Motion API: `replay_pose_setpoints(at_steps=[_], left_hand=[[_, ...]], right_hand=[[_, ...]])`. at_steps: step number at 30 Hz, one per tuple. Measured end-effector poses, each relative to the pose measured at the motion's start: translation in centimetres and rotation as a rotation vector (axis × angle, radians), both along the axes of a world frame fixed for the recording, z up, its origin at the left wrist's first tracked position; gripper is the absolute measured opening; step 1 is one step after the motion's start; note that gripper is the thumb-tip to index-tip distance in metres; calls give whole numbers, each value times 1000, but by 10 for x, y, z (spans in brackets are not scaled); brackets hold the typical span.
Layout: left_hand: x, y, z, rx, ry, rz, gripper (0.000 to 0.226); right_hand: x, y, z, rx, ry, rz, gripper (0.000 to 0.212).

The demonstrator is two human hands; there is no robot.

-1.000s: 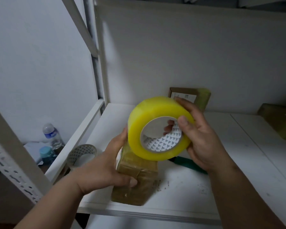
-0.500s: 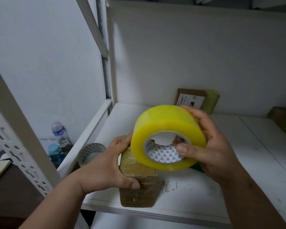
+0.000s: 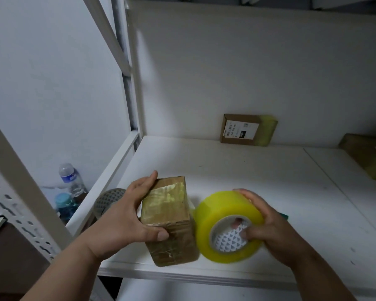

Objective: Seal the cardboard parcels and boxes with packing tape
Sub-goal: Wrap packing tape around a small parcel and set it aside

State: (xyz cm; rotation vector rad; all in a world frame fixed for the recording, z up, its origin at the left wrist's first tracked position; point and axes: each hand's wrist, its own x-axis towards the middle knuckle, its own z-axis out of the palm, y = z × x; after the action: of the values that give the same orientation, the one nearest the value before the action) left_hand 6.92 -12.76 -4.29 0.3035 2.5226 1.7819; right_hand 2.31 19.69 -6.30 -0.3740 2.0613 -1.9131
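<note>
I see glossy tape film over the cardboard box, a shiny yellow plastic tape roll, and a matt white shelf, probably painted metal.

head-worn view, facing down, shelf close

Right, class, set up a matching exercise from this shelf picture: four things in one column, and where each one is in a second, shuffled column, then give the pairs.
Things:
1. tape roll
2. small parcel
3. labelled box
4. water bottle

Places:
A. leaning on the back wall of the shelf
B. held by the left hand
C. held by the right hand
D. off the shelf, down to the left

Pairs: 1-C, 2-B, 3-A, 4-D
</note>
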Motion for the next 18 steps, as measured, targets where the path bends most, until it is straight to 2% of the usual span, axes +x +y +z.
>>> replay_pose_setpoints(at_steps=[1, 5, 8, 10, 13, 18], left_hand=[[1, 1, 0, 86, -9, 7, 124], [0, 10, -7, 639, -105, 28, 127], [-6, 21, -14, 842, -212, 3, 128], [-8, 23, -13, 816, -265, -48, 127], [-8, 7, -7, 641, -306, -124, 129], [5, -27, -2, 387, -448, -163, 121]], right_hand=[[1, -4, 1, 1, -7, 2, 81], [-7, -13, 29, -78, 86, -74, 78], [-14, -17, 65, -73, 161, -91, 79], [-14, -22, 82, 13, 234, -65, 71], [-15, -31, 90, 79, 275, -33, 56], [-13, -47, 79, 59, 252, 30, 58]])
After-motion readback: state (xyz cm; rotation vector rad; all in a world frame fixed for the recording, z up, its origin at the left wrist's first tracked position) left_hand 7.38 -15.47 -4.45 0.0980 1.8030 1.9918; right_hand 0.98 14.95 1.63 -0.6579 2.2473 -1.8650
